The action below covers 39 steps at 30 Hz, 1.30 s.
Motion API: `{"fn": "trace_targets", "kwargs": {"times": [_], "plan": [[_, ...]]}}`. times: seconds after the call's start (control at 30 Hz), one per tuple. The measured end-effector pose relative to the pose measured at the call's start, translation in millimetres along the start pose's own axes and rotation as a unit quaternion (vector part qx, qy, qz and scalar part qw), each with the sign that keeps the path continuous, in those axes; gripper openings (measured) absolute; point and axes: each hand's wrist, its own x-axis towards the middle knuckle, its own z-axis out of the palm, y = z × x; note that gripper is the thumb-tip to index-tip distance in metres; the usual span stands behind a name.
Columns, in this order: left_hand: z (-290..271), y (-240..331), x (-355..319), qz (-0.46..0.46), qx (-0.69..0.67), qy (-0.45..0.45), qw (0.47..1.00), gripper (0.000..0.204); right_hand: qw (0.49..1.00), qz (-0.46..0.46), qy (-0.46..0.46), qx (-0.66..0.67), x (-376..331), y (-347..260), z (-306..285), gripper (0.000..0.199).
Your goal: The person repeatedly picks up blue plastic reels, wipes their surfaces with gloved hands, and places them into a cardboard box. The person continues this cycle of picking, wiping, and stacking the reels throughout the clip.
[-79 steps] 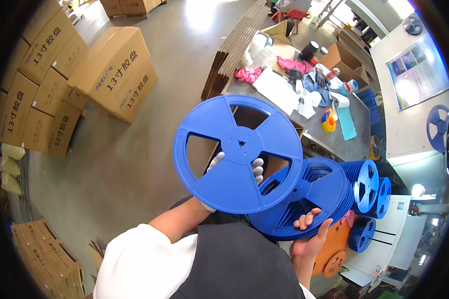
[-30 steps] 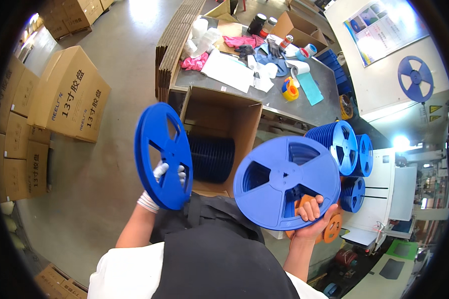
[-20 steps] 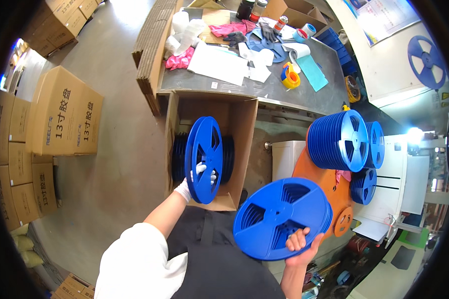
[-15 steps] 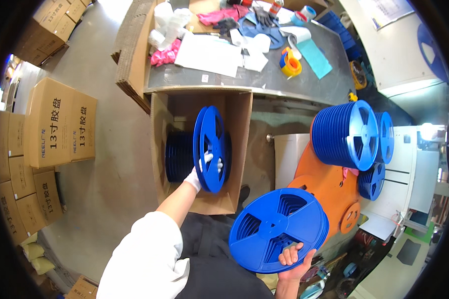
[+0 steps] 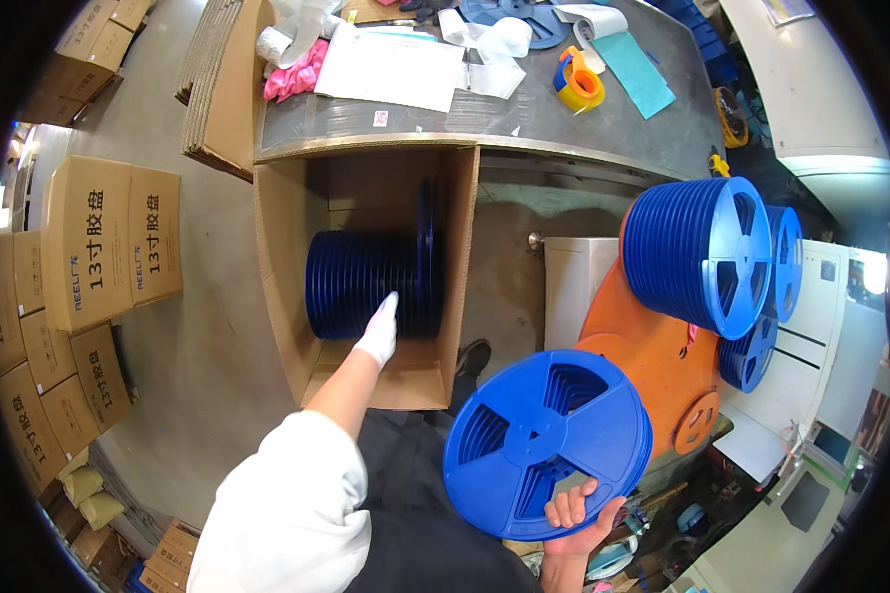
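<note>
My left hand [image 5: 380, 334], in a white glove, reaches into an open cardboard box [image 5: 285, 262]. Its fingers are stretched out and lie over a row of dark blue reels [image 5: 354, 282] standing on edge in the box. Another blue reel [image 5: 426, 232] stands edge-on at the right end of that row, near the box's right wall. My bare right hand [image 5: 577, 516] grips a stack of blue plastic reels [image 5: 537, 432] by the lower rim, its fingers hooked through a cutout. The stack is tilted, with its flat face toward me.
Behind the box is a dark worktable [image 5: 524, 124] with papers and a tape roll [image 5: 578, 87]. On the right, more blue reels [image 5: 697, 257] sit at an orange stand [image 5: 628, 346]. Stacked cartons [image 5: 99, 237] stand at left; a white cabinet [image 5: 576, 287] stands right of the box.
The blue reels in my left hand have gone down into the box, and that hand has let go. My right hand still holds its stack. The view has shifted slightly.
</note>
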Motion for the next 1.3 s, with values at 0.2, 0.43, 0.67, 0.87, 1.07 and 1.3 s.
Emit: {"fn": "trace_targets", "kwargs": {"times": [0.2, 0.43, 0.67, 0.87, 1.07, 1.3], "plan": [[-7, 43, -145, 0.378, 0.235, -0.061, 0.893, 0.043, 0.985, 0.015, -0.094, 0.145, -18, -14, 17, 0.057], [74, 129, -306, 0.505, 0.596, -0.085, 0.619, 0.054, 0.951, 0.052, -0.268, 0.141, -44, 9, 43, 0.055], [38, 115, -310, 0.472, 0.622, 0.074, 0.620, 0.044, 0.951, 0.038, -0.301, 0.055, -69, 26, 55, 0.054], [25, 113, -319, 0.474, 0.543, -0.069, 0.690, 0.045, 0.929, 0.042, -0.362, 0.061, -80, 40, 60, 0.053], [25, 116, -345, 0.550, 0.570, -0.158, 0.589, 0.046, 0.920, 0.037, -0.384, 0.072, -82, 54, 66, 0.051], [42, 138, -362, 0.647, 0.526, -0.100, 0.542, 0.053, 0.915, 0.055, -0.394, 0.063, -82, 62, 76, 0.053]]}}
